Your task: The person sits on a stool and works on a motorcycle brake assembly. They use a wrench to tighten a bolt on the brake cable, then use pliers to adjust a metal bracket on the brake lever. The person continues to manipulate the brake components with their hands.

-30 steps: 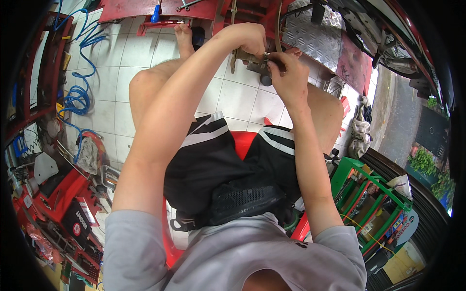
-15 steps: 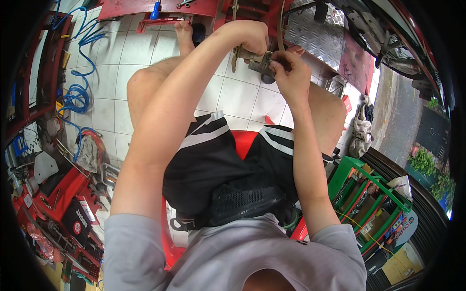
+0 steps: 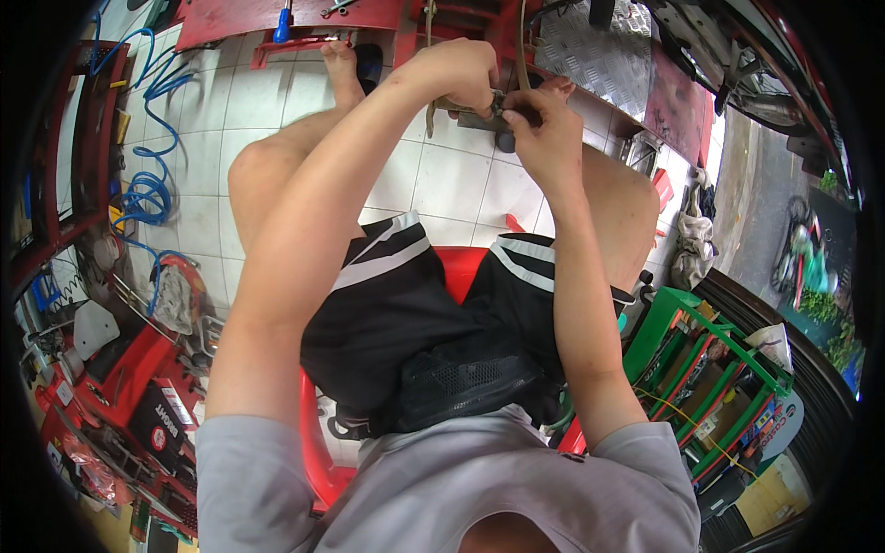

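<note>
Near metal plate edge, right hand

A metal part is gripped by the left hand and pinched at its right end by the right hand. Both are held above a white tiled floor, with a coiled blue hose seen at left and a green rack at lower right.
</note>
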A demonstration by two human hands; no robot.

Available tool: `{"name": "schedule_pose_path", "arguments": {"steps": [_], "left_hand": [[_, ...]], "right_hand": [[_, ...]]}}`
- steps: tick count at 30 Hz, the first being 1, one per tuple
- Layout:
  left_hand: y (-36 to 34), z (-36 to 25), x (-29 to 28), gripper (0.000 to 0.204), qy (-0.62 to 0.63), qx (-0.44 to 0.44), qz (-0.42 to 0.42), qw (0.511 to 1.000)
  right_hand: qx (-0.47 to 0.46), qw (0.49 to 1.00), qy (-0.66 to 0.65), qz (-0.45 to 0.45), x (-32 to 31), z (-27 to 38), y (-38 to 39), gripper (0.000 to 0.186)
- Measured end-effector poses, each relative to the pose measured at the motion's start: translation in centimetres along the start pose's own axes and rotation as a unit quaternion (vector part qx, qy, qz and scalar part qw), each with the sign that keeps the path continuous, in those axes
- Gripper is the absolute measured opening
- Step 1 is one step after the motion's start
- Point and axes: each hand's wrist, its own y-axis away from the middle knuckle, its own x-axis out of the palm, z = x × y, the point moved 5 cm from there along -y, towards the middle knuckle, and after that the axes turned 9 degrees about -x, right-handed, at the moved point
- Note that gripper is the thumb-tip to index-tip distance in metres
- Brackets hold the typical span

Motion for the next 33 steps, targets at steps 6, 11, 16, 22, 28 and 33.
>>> {"name": "schedule_pose_path", "arguments": {"steps": [6, 11, 16, 22, 28, 33], "left_hand": [[-0.1, 0.1, 0.0, 0.046, 0.005, 0.024, -0.030, 0.999], [0.6, -0.5, -0.1, 0.041, 0.013, 0.018, -0.007, 1.000], [0.5, -0.6, 0.0, 0.034, -0.005, 0.037, 0.005, 0.999], [0.1, -0.3, 0.1, 0.030, -0.028, 0.040, 0.008, 0.999], [0.1, -0.3, 0.0, 0.029, -0.025, -0.001, 0.023, 0.999], [0.1, -0.4, -0.2, 0.035, -0.011, -0.018, 0.038, 0.999]], "right_hand": [[0.014, 1.000, -0.005, -0.010, 0.1, 0.4, -0.1, 0.013], [0.089, 0.995, 0.002, 0.033, 0.0, 1.1, -0.6, 0.012], [0.099, 0.994, 0.025, 0.032, 0.1, 0.2, -0.9, 0.017], [0.132, 0.991, 0.015, 0.019, 0.5, -0.3, -0.7, 0.018], [0.105, 0.994, -0.031, -0.003, 0.7, -0.2, -0.6, 0.014], [0.041, 0.996, -0.082, -0.016, 1.0, -0.1, -0.5, 0.015]]}}
